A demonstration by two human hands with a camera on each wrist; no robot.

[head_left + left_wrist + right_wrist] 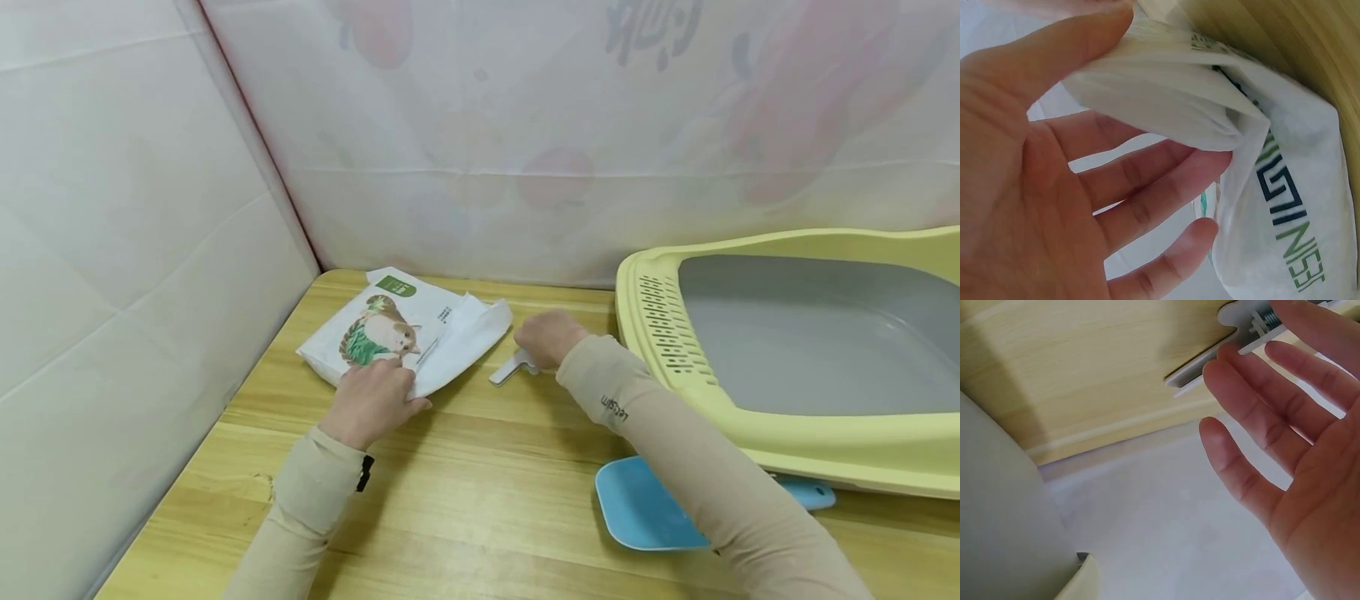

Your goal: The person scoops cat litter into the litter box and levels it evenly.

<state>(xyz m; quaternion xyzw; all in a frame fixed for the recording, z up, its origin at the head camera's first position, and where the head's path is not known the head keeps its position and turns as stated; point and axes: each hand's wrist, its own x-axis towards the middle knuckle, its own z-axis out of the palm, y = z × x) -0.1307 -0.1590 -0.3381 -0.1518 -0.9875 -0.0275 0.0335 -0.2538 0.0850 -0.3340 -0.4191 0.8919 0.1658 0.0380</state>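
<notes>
A white bag (459, 340) printed with a cat in a basket lies flat on the wooden table, its right end loose and folded. My left hand (372, 402) grips the near edge of this bag; in the left wrist view, the thumb lies over the folded white material and the fingers reach beneath it. Just right of the bag, my right hand (549, 337) holds a pale grey sealing clip (512, 367) low over the tabletop. A metal spring shows on the clip (1200, 370) in the right wrist view, between thumb and fingers.
To the right stands a large yellow litter box (817, 433) with a grey inside and a slotted left rim. A blue scoop (637, 504) lies in front of it, partly under my right forearm. Fabric walls (465, 217) border the table behind and at left.
</notes>
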